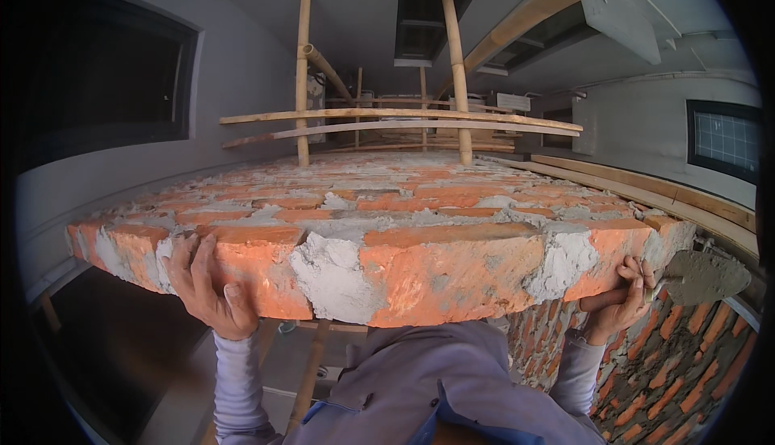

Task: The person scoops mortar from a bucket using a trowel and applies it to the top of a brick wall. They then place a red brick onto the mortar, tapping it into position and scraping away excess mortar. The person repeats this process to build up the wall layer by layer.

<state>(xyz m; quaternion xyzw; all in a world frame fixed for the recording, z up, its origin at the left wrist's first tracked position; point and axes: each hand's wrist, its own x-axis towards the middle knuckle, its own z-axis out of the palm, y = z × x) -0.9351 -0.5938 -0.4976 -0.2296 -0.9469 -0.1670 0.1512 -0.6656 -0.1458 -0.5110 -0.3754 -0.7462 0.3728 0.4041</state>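
Across the middle runs a brick wall [452,275], with pale, lumpy mortar [331,275] between its orange bricks. My left hand [206,287] rests open on the near face of a brick [274,271] at the left, fingers spread and fingertips reaching its upper edge. At the wall's right, my right hand [622,304] is closed round the handle of a trowel [702,275], some fingertips against the brick beside it. The trowel's blade is coated with grey mortar and sticks out past the wall's end.
Bamboo poles [456,81] and crossbars [387,115] stand beyond the wall. Timber planks [702,199] run along the right, near a window [722,138]. A dark opening [121,73] is at left. Rough brickwork [662,364] shows at lower right, more bamboo [311,368] below.
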